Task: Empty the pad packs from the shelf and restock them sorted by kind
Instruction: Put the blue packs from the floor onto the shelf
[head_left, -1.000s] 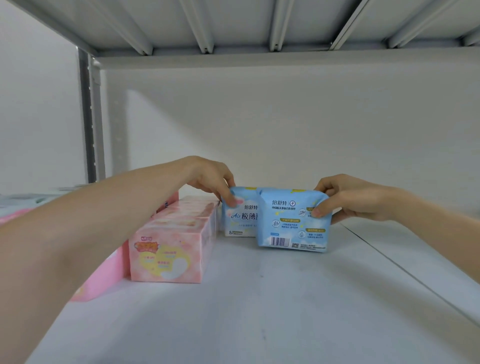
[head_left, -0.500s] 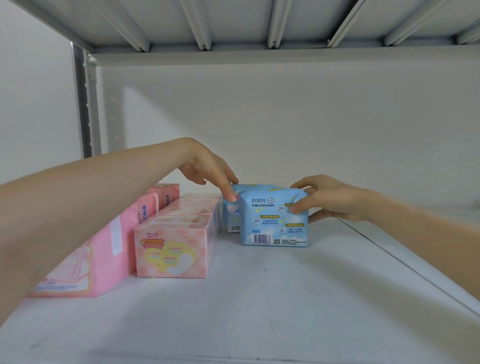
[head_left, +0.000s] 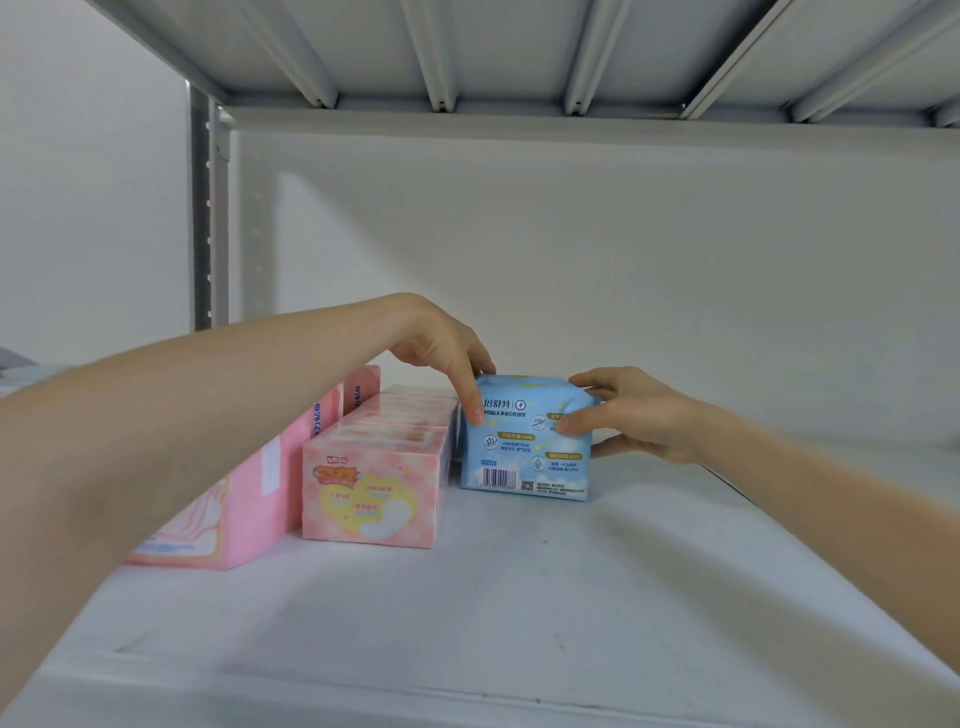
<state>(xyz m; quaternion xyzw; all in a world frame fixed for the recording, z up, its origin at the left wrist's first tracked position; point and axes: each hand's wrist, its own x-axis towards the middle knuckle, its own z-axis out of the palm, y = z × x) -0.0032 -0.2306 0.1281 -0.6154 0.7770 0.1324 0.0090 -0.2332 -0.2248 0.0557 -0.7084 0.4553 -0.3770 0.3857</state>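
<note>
Both hands on blue pack (head_left: 524, 439) standing on shelf (head_left: 519, 597) beside pink packs (head_left: 371, 488): right hand (head_left: 631, 415) pinches its edge, left hand (head_left: 447, 358) fingertips press top corner w/o gripping — uneven push could tip it over.

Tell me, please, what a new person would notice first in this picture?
First, the light blue pack standing mid-shelf, with the left hand on its upper left corner and the right hand on its right side. Next, the rows of pink packs directly to its left, on the white shelf.
</note>
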